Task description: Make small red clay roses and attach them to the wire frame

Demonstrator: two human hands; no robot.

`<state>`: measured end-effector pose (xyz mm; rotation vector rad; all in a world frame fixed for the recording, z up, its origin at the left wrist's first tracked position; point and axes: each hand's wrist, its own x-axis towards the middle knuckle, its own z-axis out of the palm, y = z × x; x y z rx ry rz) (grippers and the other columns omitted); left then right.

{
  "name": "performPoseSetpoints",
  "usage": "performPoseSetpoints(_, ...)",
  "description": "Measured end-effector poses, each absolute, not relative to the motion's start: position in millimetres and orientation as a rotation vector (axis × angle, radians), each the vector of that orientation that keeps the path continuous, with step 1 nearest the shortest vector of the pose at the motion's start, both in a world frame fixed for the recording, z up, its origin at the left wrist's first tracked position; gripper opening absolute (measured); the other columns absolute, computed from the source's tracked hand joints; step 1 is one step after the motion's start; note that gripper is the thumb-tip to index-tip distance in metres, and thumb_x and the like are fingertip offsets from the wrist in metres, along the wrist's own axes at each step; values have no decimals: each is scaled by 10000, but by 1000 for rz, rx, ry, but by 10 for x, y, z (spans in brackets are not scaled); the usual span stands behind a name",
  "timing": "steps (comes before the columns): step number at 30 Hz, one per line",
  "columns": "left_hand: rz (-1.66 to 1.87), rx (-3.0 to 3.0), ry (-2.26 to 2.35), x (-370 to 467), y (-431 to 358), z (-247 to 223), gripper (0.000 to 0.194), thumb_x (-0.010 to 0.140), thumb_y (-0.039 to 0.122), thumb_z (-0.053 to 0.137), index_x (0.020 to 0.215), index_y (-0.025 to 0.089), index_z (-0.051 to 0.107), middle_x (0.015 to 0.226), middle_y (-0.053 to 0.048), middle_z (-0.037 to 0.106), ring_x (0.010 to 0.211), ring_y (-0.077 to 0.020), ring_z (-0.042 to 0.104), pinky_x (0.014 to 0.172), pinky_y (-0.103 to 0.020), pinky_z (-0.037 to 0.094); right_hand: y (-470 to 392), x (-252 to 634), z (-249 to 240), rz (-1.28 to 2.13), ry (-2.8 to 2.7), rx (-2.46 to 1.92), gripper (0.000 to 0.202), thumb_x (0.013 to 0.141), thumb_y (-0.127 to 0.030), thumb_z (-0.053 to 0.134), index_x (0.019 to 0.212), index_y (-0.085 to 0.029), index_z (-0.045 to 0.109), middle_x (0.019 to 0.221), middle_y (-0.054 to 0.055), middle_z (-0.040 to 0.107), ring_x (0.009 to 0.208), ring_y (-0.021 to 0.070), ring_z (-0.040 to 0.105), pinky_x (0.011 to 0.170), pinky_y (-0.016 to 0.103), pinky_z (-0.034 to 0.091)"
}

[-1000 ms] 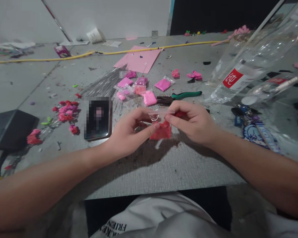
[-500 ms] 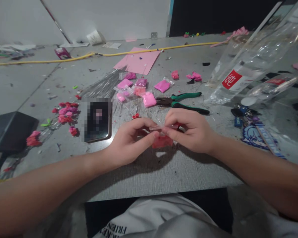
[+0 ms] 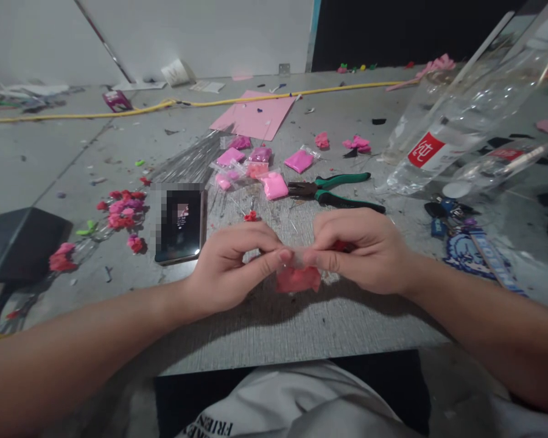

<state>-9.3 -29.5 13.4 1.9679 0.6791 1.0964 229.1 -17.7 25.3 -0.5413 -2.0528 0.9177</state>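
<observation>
Between my two hands hangs a small clear plastic bag (image 3: 298,280) with red, clay-like material inside. My left hand (image 3: 237,264) pinches the left end of its top edge between thumb and forefinger. The right end of that edge is pinched by my right hand (image 3: 360,252). A bit of red material (image 3: 342,246) shows within the curled fingers of my right hand; its shape is mostly hidden. Just beyond my hands lie a small red piece on a wire (image 3: 250,216), green-handled pliers (image 3: 333,188) and several small bags of pink clay (image 3: 274,184).
A phone (image 3: 180,225) lies left of my hands, near wired red and pink flowers (image 3: 124,208) and a bundle of thin wires (image 3: 182,159). Plastic bottles (image 3: 456,131) and a keychain (image 3: 468,249) are at right. A yellow cable (image 3: 237,98) crosses behind pink paper (image 3: 267,118).
Both hands have come slightly nearer to me with the bag. Its top edge now stands up between my thumbs, and more of the red contents shows below.
</observation>
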Motion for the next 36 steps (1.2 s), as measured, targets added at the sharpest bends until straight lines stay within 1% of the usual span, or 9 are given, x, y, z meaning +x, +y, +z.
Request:
performPoseSetpoints(7, 1075, 1741, 796, -26, -332, 82, 108, 917, 140, 735, 987, 217, 766, 935, -16, 791, 850, -116, 733, 777, -214, 577, -172, 2267, 204, 895, -1945, -729, 100, 890, -187, 761, 823, -177, 688, 768, -22, 631, 658, 83, 550, 561, 221, 410)
performPoseSetpoints(11, 1102, 1592, 777, 7, -375, 77, 96, 908, 126, 743, 929, 219, 752, 854, 16, 766, 772, -90, 718, 716, -181, 579, -233, 2247, 219, 954, -1944, -742, 86, 886, -150, 732, 825, -175, 676, 786, -23, 632, 666, 80, 549, 563, 218, 412)
performPoseSetpoints(15, 1154, 1718, 772, -13, -360, 122, 122, 888, 84, 751, 845, 197, 766, 882, -9, 770, 844, -105, 713, 794, -208, 577, -266, 2238, 239, 1038, -1898, -728, 93, 901, -155, 729, 822, -182, 686, 773, -26, 643, 683, 84, 565, 598, 227, 431)
performPoseSetpoints(20, 1173, 1786, 745, -47, -347, 173, 130, 880, 66, 750, 849, 191, 762, 854, -16, 763, 798, -108, 701, 740, -222, 564, -270, 2218, 256, 1216, -1732, -824, 199, 825, -240, 845, 714, -175, 693, 665, -31, 631, 577, 82, 531, 515, 227, 399)
performPoseSetpoints(25, 1126, 1867, 718, -36, -385, 167, 91, 918, 97, 695, 893, 185, 705, 865, -38, 728, 815, -135, 682, 746, -270, 566, -278, 2213, 294, 1258, -1760, -804, 344, 790, -286, 880, 598, -155, 626, 589, -41, 584, 532, 65, 463, 489, 212, 359)
performPoseSetpoints(28, 1177, 1882, 736, -40, -389, 142, 91, 917, 113, 708, 924, 203, 723, 885, -48, 750, 859, -158, 694, 776, -298, 576, -258, 2216, 290, 1231, -1775, -861, 290, 782, -332, 886, 644, -157, 700, 575, -40, 571, 526, 68, 442, 475, 215, 332)
performPoseSetpoints(31, 1237, 1843, 784, -51, -372, 138, 102, 894, 114, 745, 886, 215, 759, 848, -40, 769, 797, -155, 697, 733, -294, 578, -231, 2210, 264, 1209, -1725, -913, 273, 744, -374, 912, 707, -165, 739, 609, -34, 589, 540, 75, 461, 481, 221, 334)
performPoseSetpoints(33, 1225, 1801, 808, -57, -366, 153, 101, 877, 115, 764, 847, 211, 772, 808, -34, 767, 732, -147, 690, 676, -283, 566, -230, 2206, 254, 1196, -1702, -896, 345, 744, -386, 911, 647, -161, 668, 606, -42, 554, 539, 71, 438, 486, 222, 327)
performPoseSetpoints(36, 1182, 1784, 797, -60, -377, 180, 100, 870, 121, 772, 813, 203, 776, 782, -35, 769, 686, -143, 686, 632, -276, 549, -251, 2212, 258, 1198, -1759, -803, 472, 821, -381, 851, 571, -167, 512, 577, -63, 440, 531, 63, 364, 484, 224, 288)
